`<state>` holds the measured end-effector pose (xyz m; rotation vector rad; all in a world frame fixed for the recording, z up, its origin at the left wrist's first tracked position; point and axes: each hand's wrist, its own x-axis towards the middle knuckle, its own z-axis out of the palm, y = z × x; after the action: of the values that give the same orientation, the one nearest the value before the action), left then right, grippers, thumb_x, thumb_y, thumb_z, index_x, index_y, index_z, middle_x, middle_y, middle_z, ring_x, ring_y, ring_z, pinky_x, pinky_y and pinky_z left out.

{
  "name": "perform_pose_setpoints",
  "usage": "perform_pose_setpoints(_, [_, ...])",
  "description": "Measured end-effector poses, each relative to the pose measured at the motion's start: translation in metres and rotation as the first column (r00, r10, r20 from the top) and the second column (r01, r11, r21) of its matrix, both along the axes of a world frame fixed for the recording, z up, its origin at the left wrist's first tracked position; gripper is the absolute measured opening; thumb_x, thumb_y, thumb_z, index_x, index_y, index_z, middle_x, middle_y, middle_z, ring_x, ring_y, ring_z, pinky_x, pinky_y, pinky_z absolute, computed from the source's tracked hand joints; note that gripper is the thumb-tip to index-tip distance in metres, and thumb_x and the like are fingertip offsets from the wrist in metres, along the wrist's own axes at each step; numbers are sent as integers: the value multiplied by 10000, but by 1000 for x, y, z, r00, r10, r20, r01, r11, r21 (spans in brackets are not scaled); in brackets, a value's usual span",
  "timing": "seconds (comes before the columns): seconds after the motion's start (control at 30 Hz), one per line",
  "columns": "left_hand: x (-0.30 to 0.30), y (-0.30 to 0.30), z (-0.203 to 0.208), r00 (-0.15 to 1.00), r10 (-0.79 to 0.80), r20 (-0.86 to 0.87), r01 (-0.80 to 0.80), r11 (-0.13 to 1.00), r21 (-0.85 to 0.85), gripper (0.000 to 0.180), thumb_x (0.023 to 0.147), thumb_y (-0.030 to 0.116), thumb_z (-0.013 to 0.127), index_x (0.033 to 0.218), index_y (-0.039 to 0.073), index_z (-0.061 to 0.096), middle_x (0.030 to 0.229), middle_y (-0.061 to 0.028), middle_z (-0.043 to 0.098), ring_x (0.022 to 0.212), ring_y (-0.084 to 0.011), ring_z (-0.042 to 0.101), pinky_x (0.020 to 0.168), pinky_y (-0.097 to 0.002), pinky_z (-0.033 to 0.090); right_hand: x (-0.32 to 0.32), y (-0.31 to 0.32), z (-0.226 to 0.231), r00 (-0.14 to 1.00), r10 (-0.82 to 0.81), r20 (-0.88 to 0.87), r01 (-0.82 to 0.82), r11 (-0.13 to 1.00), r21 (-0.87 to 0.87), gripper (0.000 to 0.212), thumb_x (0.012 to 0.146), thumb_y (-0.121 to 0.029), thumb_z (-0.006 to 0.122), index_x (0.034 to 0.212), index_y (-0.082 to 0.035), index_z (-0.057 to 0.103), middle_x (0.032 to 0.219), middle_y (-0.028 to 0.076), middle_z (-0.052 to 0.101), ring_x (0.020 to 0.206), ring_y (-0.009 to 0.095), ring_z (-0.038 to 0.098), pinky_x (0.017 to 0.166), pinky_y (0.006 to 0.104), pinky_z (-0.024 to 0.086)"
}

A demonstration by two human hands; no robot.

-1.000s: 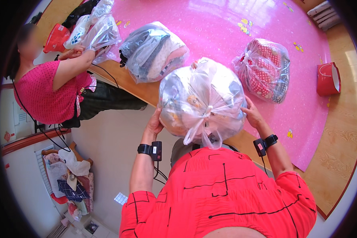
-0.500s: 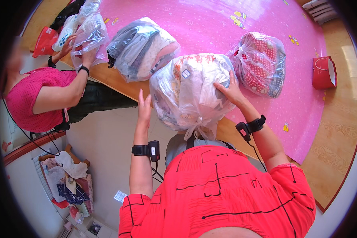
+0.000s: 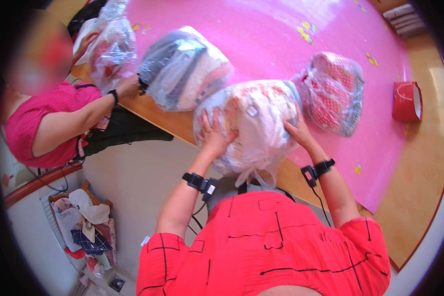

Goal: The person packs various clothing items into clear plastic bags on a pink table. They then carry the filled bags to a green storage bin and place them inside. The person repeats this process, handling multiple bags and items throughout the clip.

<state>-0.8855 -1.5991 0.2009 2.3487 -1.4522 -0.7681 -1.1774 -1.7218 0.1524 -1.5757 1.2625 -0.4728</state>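
While both hands press its sides, a tied clear bag (image 3: 254,123) of clothes sits at the near table edge (image 3: 182,129).
Left hand (image 3: 213,134) and right hand (image 3: 297,132) lie spread-fingered on it, between a dark-filled bag (image 3: 182,66) and a red-patterned bag (image 3: 333,91).

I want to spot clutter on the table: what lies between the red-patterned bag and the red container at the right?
Nothing: in the head view only bare pink tabletop separates the red-patterned bag from the red container.
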Motion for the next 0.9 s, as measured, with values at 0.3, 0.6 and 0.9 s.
perform_pose_setpoints(0.3, [123,-20,16,879,461,-121,-453,729,-514,656,734,349,750,1162,-29,428,1116,-164,445,1045,-316,450,936,-408,369,-23,21,25,984,-142,105,126,981,149,914,737,-210,709,1459,-60,168,1407,204,343,1284,274,355,1056,349,282])
perform_pose_setpoints(0.6, [199,-65,29,996,80,-29,-76,693,-717,657,759,245,744,1310,46,446,1365,-171,385,1223,-305,423,981,-378,367,-28,28,36,975,-203,95,180,962,203,893,740,-163,701,1464,-106,182,1385,178,381,1261,267,380,1039,350,313])
perform_pose_setpoints(0.9, [184,-53,19,955,129,-266,-282,670,-687,283,870,132,615,1104,-26,606,1189,-114,564,1094,-239,543,944,-321,402,-36,33,43,978,-202,46,186,955,229,880,752,-236,706,1459,-104,199,1404,168,358,1270,258,367,1049,350,294])
